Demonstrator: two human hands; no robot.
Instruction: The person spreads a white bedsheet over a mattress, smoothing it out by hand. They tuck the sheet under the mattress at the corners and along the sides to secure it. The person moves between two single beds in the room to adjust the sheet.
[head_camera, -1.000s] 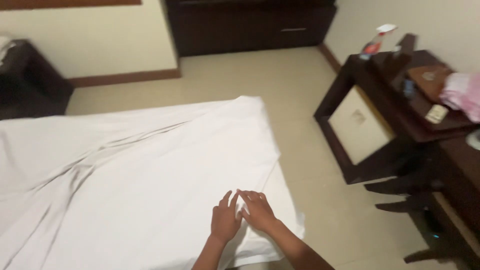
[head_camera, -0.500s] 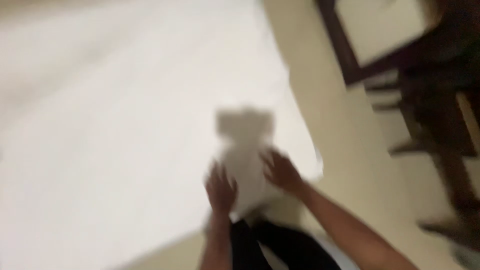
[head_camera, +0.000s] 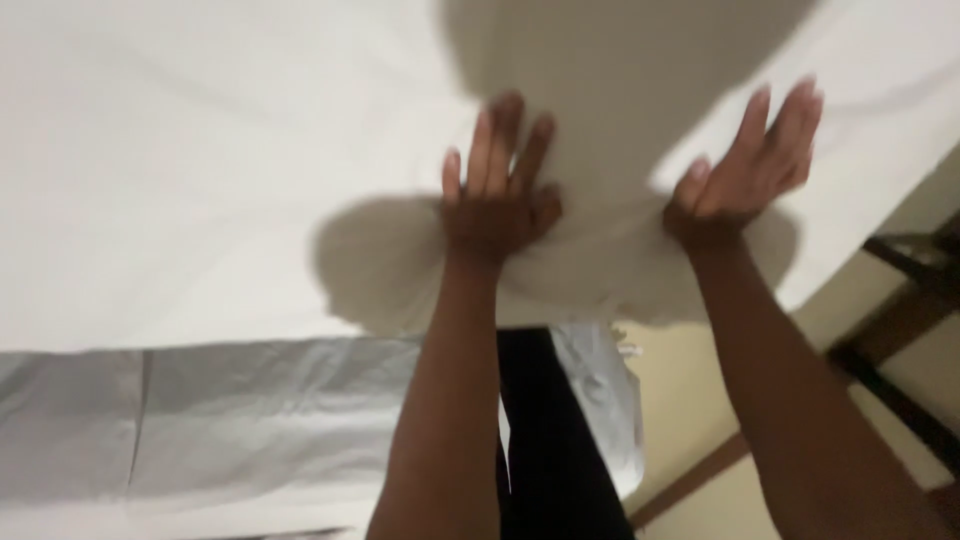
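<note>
While both arms are reaching forward over the bed (head_camera: 150, 180), the left hand (head_camera: 497, 195) is lying palm down with fingers spread and straight, resting on a raised fold of white sheet (head_camera: 600, 150), pinching nothing. The right hand (head_camera: 745, 165) is standing on edge just beside it, fingers straight and close together, pressing against the same fold from the right; the cloth is bunching softly between the two hands and casting a round shadow. Smooth and matt, the sheet is covering the bed to its near edge, below which a grey, faintly creased side panel (head_camera: 230, 420) is showing. Dark trousers (head_camera: 555, 450) are hanging between the arms. Cream floor (head_camera: 690, 400) is lying open on the right, bounded by dark wooden furniture (head_camera: 900, 330).
</note>
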